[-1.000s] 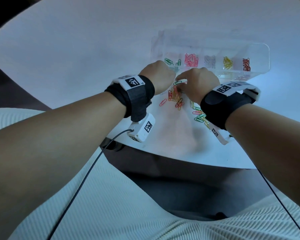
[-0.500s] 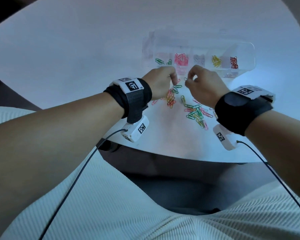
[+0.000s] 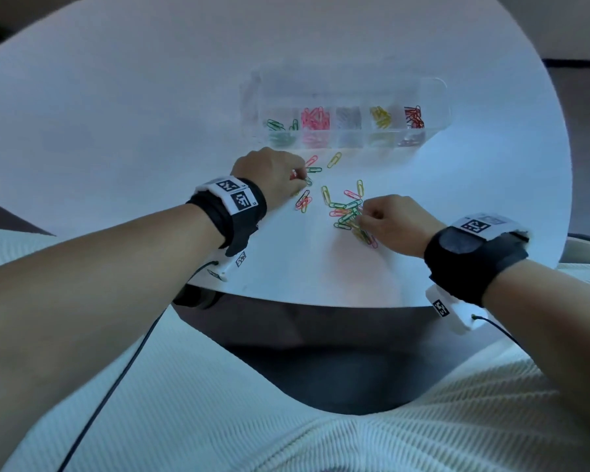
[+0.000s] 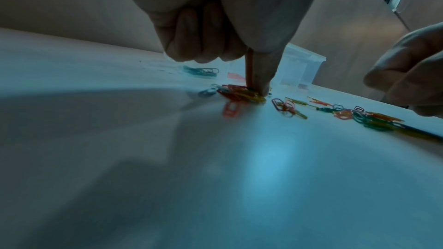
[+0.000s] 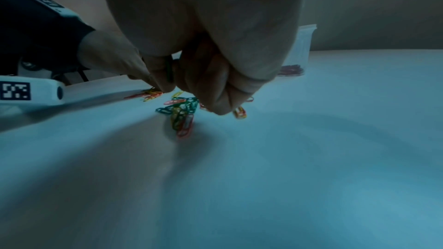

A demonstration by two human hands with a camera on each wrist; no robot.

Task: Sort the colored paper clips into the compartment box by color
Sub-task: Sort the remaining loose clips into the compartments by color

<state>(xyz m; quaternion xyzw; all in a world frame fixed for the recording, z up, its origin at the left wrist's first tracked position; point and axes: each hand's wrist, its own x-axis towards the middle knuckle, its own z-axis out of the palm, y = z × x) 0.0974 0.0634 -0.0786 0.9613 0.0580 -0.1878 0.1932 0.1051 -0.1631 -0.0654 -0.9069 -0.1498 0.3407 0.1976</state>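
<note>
A clear compartment box [image 3: 436,97] stands at the back of the white table, holding green [image 3: 276,126], pink [image 3: 315,119], grey [image 3: 348,119], yellow [image 3: 380,117] and red clips [image 3: 413,117] in separate cells. Loose mixed clips lie in front of it: a small cluster [image 3: 303,201] on the left and a bigger pile [image 3: 346,212] on the right. My left hand [image 3: 298,177] is down at the small cluster, thumb and forefinger pinching a red clip [image 4: 249,69]. My right hand [image 3: 361,218] sits at the pile's right side, fingers curled, pinching a dark green clip [image 5: 169,71].
Single pink [image 3: 311,161], green [image 3: 314,170] and yellow clips [image 3: 334,159] lie between the cluster and the box. The round table [image 3: 150,131] ends in a front edge [image 3: 321,303] close to my wrists. Cables hang from both wrist cameras over my lap.
Both hands have drawn back from the box front and apart. The left hand has come down onto the small cluster, the right onto the bigger pile.
</note>
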